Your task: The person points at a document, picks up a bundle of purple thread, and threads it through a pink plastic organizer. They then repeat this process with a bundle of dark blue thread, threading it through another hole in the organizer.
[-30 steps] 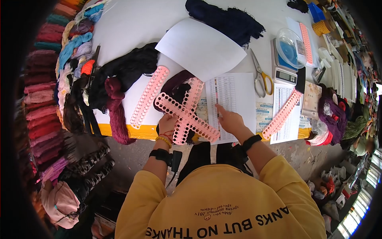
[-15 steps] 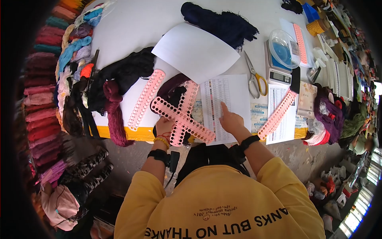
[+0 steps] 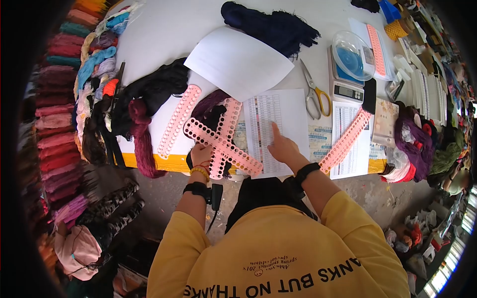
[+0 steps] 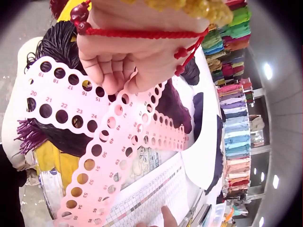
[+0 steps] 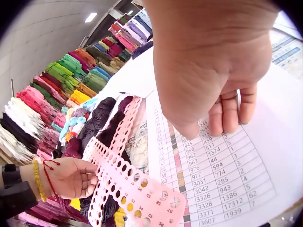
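Observation:
My left hand (image 3: 201, 154) grips a pink plastic strip (image 3: 243, 160) with numbered holes along both edges; thumb and fingertips pinch it near its middle in the left wrist view. A second such strip (image 3: 230, 118) lies crossed under it. Beneath the two is dark purple and black yarn (image 3: 211, 103), partly hidden by them. My right hand (image 3: 284, 149) is over a printed chart (image 3: 294, 104) of number columns and a line of colour blocks. Its index finger points straight across the columns, thumb apart, while the other fingers bend loosely.
A blank white sheet (image 3: 238, 62) overlaps the far end of the crossed strips. Another pink strip (image 3: 179, 121) lies left beside maroon yarn (image 3: 144, 141) and black yarn (image 3: 151, 94). Scissors (image 3: 318, 99), a scale (image 3: 348, 92) with a clear tub (image 3: 353, 54), and one more strip (image 3: 345, 141) lie right.
My right index finger has moved rightward across the chart's columns, and the thumb now stands out from it. My left hand keeps its hold on the strip. The head view has shifted slightly.

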A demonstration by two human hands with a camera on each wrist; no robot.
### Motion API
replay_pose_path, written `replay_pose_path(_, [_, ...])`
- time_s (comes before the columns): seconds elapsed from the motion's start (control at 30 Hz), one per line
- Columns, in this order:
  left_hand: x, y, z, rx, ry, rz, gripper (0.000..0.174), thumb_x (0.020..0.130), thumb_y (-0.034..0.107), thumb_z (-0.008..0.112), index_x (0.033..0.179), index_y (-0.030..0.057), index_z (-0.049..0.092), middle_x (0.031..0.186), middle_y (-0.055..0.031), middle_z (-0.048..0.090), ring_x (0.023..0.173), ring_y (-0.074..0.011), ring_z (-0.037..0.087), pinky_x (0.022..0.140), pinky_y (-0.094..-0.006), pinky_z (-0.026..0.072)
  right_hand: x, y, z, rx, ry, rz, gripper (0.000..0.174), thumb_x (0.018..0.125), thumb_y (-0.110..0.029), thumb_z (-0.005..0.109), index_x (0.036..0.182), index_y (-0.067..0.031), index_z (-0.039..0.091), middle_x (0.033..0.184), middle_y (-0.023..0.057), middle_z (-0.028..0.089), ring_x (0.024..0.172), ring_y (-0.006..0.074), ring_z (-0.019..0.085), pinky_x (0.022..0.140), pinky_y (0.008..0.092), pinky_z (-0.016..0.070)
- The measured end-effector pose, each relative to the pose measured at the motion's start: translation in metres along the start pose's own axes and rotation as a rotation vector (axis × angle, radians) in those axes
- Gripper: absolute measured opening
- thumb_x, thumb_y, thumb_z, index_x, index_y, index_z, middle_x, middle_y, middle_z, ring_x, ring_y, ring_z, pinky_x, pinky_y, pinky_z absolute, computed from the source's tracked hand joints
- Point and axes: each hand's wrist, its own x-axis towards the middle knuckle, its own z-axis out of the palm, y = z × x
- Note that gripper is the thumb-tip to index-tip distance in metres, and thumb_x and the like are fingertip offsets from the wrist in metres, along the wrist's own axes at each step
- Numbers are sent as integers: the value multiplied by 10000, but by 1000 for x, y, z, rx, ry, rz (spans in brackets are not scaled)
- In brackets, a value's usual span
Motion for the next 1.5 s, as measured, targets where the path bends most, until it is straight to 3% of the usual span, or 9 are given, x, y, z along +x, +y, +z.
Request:
replay_pose_path(0.53, [-3,-5,15,-4,122,-38,283,750,225,677,811,-44,610,611,-67,580,491,-120,515,449,-231,403,3,7,1,19,-28,-49,867,773,-213,572,1387,-42,-16,1033,249,576,975,385,554,852,421,430])
replay_pose_path(0.73, [2,-7,10,-99,37,-133,267,761,201,647,829,-54,610,628,-66,586,499,-125,517,476,-245,415,4,9,4,11,1,-48,878,788,-241,581,1386,-19,-23,1038,226,577,966,349,563,847,414,438])
replay_pose_path(0.9, [5,-13,8,-43,5,-57,258,747,200,619,834,-43,615,602,-66,591,486,-136,538,478,-251,430,3,9,7,42,43,-45,881,752,-210,590,1387,-37,4,983,264,587,933,393,570,837,441,436])
replay_pose_path(1.0, [26,-44,-6,25,-57,202,235,745,208,613,832,-10,621,624,-72,604,495,-165,563,504,-284,460,8,11,18,-39,85,-32,886,735,-211,597,1387,-34,24,957,246,598,910,393,575,809,444,452])
replay_pose_path(1.07, [4,-7,-28,90,85,276,182,771,156,615,863,-1,610,676,-64,594,530,-135,548,475,-256,453,10,14,23,-32,117,-66,879,730,-204,594,1387,-40,34,935,221,607,885,380,585,788,445,462])
replay_pose_path(1.2, [44,12,-108,267,458,661,234,733,133,625,930,10,599,710,-103,591,650,-206,582,604,-313,481,3,7,20,115,149,-10,751,744,-210,590,1372,-111,191,945,158,613,893,335,588,789,439,457])
replay_pose_path(1.27, [71,25,-152,290,561,618,307,698,108,632,990,29,580,820,-136,587,765,-234,578,688,-334,475,-1,7,22,171,264,34,651,756,-200,578,1329,-118,281,894,144,614,857,320,595,763,427,462])
replay_pose_path(1.37, [87,60,-196,531,626,582,523,689,121,638,1183,124,466,1156,-151,464,1056,-340,471,903,-403,396,-13,-20,24,243,386,74,539,771,-186,563,1272,-126,374,840,125,609,807,297,599,734,409,467])
replay_pose_path(1.5, [102,79,-213,958,380,562,633,660,157,669,1245,166,426,1234,-135,415,1126,-337,416,952,-392,370,-28,-58,41,290,429,12,460,782,-152,557,1224,-118,433,780,115,601,731,270,599,677,378,475])
